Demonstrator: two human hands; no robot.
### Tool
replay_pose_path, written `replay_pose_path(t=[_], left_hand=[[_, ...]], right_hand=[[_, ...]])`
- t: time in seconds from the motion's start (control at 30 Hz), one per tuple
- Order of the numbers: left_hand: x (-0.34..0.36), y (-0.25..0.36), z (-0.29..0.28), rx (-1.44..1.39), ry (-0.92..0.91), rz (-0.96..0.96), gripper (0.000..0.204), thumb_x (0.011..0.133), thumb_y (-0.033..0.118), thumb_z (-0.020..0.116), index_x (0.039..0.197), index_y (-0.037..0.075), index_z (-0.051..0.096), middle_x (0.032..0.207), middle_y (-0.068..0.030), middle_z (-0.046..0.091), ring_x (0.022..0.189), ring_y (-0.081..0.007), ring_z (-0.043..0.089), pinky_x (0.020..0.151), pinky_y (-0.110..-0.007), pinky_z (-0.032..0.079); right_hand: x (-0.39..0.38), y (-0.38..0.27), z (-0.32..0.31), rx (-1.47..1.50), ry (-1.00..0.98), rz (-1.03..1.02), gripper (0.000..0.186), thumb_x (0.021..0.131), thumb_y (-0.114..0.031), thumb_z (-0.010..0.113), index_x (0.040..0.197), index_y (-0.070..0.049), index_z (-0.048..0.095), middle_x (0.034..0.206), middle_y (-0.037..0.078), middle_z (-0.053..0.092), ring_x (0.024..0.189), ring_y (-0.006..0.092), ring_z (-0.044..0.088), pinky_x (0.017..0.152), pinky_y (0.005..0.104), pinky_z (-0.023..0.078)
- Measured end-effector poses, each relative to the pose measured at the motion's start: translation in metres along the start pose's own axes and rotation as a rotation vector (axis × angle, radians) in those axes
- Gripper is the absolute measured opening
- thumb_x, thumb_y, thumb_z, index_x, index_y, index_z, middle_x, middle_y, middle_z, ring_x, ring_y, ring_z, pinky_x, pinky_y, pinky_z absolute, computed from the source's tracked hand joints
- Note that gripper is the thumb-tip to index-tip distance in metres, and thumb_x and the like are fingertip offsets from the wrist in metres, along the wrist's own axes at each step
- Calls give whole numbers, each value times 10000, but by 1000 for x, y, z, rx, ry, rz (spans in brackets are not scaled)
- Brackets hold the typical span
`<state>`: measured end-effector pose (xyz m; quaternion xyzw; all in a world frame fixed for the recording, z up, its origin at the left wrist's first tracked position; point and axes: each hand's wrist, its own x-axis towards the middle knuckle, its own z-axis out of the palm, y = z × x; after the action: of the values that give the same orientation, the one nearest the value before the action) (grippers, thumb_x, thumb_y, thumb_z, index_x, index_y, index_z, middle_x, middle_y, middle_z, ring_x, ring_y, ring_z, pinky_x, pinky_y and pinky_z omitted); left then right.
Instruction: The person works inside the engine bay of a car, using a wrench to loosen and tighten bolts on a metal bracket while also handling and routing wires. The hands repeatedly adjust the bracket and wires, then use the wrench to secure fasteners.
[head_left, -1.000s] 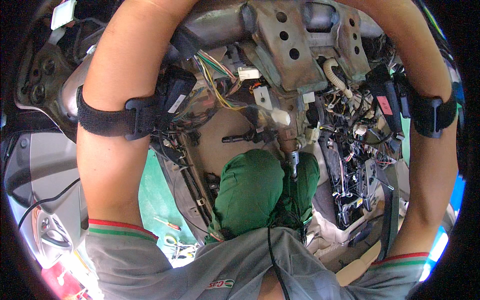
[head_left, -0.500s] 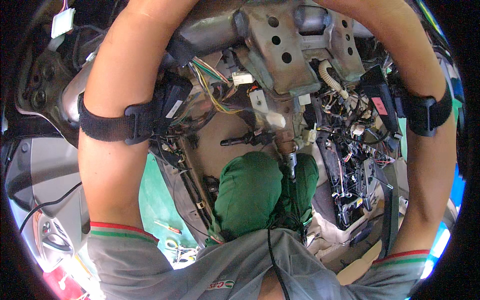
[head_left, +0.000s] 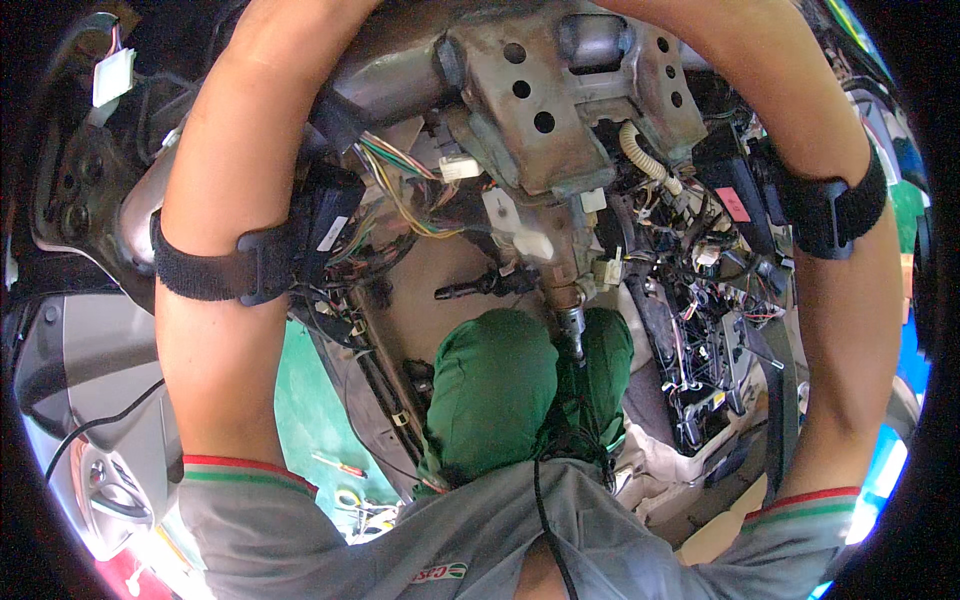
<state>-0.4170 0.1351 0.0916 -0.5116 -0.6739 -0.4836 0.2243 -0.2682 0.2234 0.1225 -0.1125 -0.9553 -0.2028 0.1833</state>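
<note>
Both my forearms reach up past the top edge, so neither hand shows, nor anything it may hold. Around my left arm [head_left: 225, 130] and right arm [head_left: 845, 330] are black straps, each with a dark box on its inner side. Between the arms sits a bare metal bracket [head_left: 520, 150] with round holes, fixed to a crossbeam [head_left: 400, 85]. Below it the steering column shaft [head_left: 565, 270] runs down toward my knees. Loose wires [head_left: 385, 170] and a white connector [head_left: 460, 167] hang beside the bracket.
Exposed wiring [head_left: 700, 300] and a ribbed hose [head_left: 645, 160] fill the right side. A black stalk lever [head_left: 485, 285] juts from the column. An open car door [head_left: 105, 400] stands at left. A screwdriver [head_left: 345, 467] and scissors [head_left: 348, 498] lie on the green floor [head_left: 310, 400].
The bracket, wires and column have shifted slightly left and down in the picture as the view moved. Both arms stay raised, with the hands out of sight in both frames.
</note>
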Motion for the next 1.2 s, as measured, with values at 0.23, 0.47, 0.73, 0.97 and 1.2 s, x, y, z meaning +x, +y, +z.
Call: replay_pose_path(t=[0.23,0.47,0.73,0.97,1.2], left_hand=[[-2,-5,1,-34,-26,-48,385,941,343,728,866,-33,692,832,-206,722,791,-307,698,784,-408,547],[-2,-5,0,-37,-24,-7,366,948,325,714,876,-33,687,842,-209,721,808,-318,706,786,-414,547],[-1,1,1,-80,-16,8,352,946,310,712,870,-33,686,854,-236,713,845,-369,699,802,-429,544],[-1,0,0,-30,-6,-21,348,935,305,712,872,-36,689,863,-244,710,861,-397,696,824,-436,540],[-7,-3,0,1,3,97,332,937,292,691,896,-38,700,906,-257,716,901,-397,700,847,-446,544]], right_hand=[[4,-3,-9,126,-130,2,246,866,-158,612,824,55,728,832,270,722,837,441,723,768,492,584],[-7,-13,-25,157,-74,-17,268,898,-186,620,850,49,739,827,262,724,815,433,727,763,502,584],[3,-1,-13,162,-121,82,220,828,-146,619,771,44,715,798,268,712,822,446,721,773,523,572],[4,-2,-19,164,-171,110,213,818,-151,641,778,43,720,806,273,713,823,443,723,783,513,577],[-10,-25,-22,118,-18,162,249,857,-166,623,790,52,723,819,280,709,826,443,716,788,528,568]])
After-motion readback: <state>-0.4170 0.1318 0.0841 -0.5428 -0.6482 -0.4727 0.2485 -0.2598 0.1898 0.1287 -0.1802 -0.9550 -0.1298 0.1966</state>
